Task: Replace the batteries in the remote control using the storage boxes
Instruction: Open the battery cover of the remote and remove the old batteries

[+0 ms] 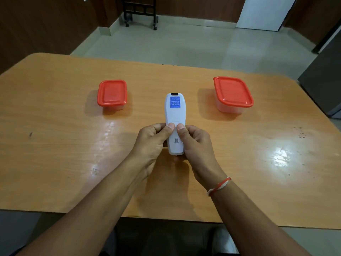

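Note:
A white remote control [175,115] is held back side up over the middle of the wooden table [55,145], a blue sticker near its far end. My left hand [152,143] grips its near left side and my right hand [196,145] its near right side. Both thumbs press side by side on the battery cover, which is closed. A small storage box [112,94] with a red lid stands to the far left. A larger red-lidded storage box [233,94] stands to the far right. Both lids are on.
The table's near edge runs just below my forearms. A red-and-white thread band circles my right wrist. Beyond the table lie a tiled floor, a black wheeled frame [140,13] and a white door [263,12]. A grey cabinet [324,85] stands at the right.

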